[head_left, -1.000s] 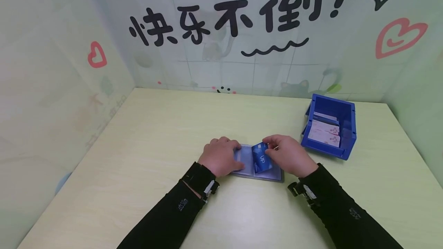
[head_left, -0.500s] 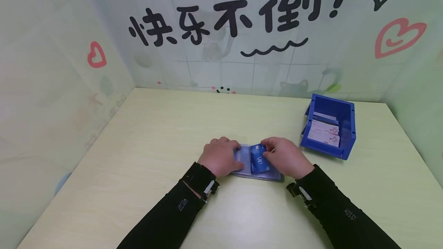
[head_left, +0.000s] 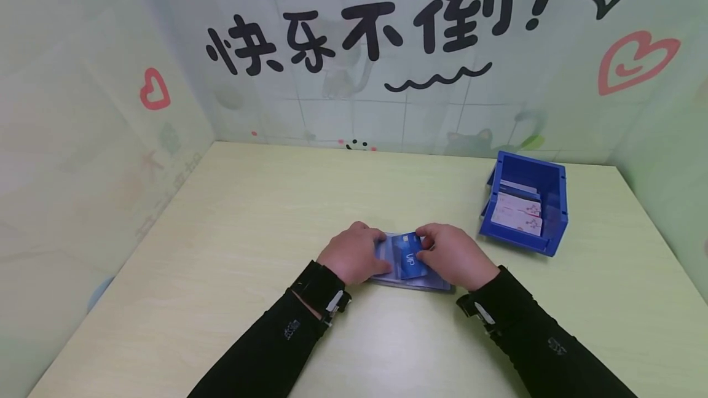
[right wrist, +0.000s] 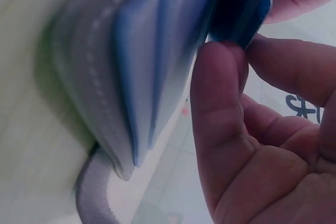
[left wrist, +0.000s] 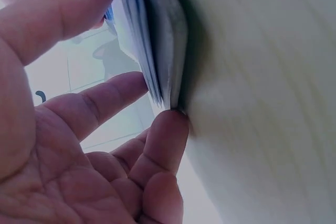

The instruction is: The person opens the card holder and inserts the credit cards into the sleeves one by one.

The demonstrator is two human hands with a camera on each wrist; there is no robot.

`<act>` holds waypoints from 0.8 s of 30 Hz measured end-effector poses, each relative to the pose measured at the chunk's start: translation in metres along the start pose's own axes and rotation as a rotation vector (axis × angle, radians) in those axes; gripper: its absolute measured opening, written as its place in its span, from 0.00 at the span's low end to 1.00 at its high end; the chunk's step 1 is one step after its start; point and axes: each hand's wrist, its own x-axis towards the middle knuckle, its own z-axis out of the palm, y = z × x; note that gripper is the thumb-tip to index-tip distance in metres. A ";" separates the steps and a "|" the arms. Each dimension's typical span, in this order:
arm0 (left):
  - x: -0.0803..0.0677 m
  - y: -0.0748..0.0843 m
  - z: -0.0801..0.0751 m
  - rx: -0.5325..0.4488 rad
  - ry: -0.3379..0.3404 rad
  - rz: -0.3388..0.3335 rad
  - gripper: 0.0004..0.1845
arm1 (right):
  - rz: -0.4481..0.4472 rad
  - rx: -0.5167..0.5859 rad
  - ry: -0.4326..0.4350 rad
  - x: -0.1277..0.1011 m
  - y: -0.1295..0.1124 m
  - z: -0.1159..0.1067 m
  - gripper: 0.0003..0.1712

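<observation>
A card holder (head_left: 434, 282) with clear plastic sleeves lies open on the table between the two hands. My left hand (head_left: 351, 255) holds its left side, the thumb over the sleeves and the other fingers at the far edge. In the left wrist view the layered pages of the card holder (left wrist: 157, 35) show edge-on. A blue card (head_left: 410, 257) marked VIP stands over the middle of the holder. My right hand (head_left: 456, 255) pinches this card by its right edge. The right wrist view shows the holder's stitched cover (right wrist: 86, 51) close to the blue card (right wrist: 239, 11).
A blue plastic bin (head_left: 558, 201) sits at the back right of the pale wooden table (head_left: 265, 214). Several pink-and-white cards (head_left: 517, 217) and a blue one lie in it. Printed walls enclose the table at the back and sides.
The right hand has moved slightly left and down with the VIP card, which stands more upright and lies further over the holder's middle. The left hand keeps its place on the holder.
</observation>
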 end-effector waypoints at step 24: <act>-0.002 0.002 -0.001 -0.020 0.020 0.020 0.32 | -0.028 -0.001 -0.057 -0.004 0.002 0.003 0.09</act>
